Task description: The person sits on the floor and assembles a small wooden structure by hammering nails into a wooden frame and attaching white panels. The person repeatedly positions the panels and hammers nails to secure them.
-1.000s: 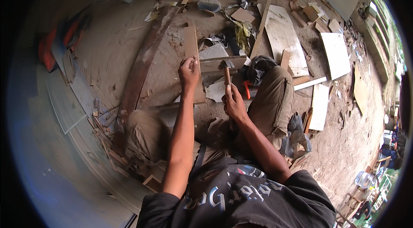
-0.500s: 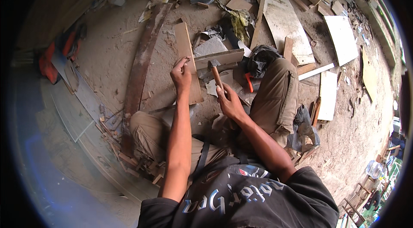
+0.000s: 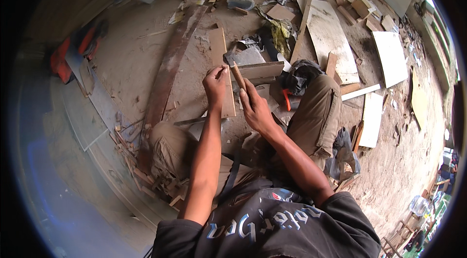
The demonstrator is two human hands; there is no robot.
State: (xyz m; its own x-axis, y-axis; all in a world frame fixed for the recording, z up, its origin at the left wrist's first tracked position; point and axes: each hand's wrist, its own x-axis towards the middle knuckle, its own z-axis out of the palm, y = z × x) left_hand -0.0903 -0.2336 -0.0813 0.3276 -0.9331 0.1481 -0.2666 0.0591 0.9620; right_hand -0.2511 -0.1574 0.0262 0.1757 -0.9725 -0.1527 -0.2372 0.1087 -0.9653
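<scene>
My right hand (image 3: 255, 109) grips a hammer (image 3: 237, 75) by its wooden handle. The dark hammer head is raised just beyond the fingertips of my left hand (image 3: 214, 86). Those left fingers are pinched together at the edge of a long, narrow wooden board (image 3: 218, 46); whatever is between them is too small to make out. The board lies lengthwise in front of me, its near end between my knees. A second wooden board (image 3: 262, 69) lies crosswise to its right, partly behind the hammer.
An orange-handled tool (image 3: 286, 100) and a black plastic bag (image 3: 304, 74) lie by my right knee. To the left runs a long dark plank (image 3: 168, 71). White panels (image 3: 390, 58), stone pieces (image 3: 241, 0) and wood scraps are scattered over the dirt floor.
The hammer head has moved left and away from me, close to my left fingertips. My left hand stays pinched at the board. The whole view has shifted slightly.
</scene>
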